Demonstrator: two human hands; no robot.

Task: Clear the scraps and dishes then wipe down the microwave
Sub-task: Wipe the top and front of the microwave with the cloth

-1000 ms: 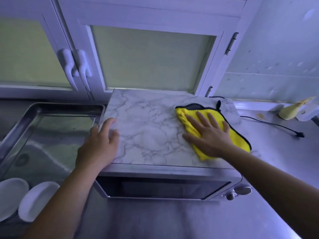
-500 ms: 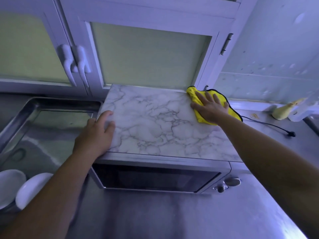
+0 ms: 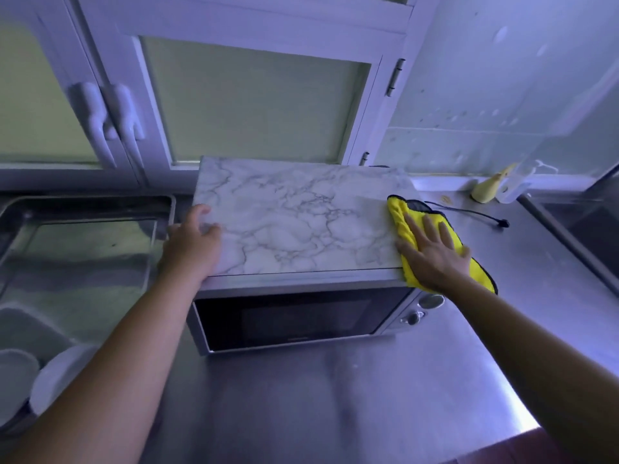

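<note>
The microwave stands on the steel bench, right of the sink. The right hand, fingers straight and spread, presses a yellow microfibre cloth flat on the near right corner of the marble-patterned top. The cloth overhangs the right edge. The left hand rests relaxed on the top's left edge, holding nothing. White dishes sit near left.

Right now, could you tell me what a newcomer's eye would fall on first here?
The bright yellow cloth stands out first, pressed flat under the right hand at the right edge of the microwave top. Next comes that marble-patterned top, with the left hand resting on its front left corner. White dishes show at the lower left.
</note>
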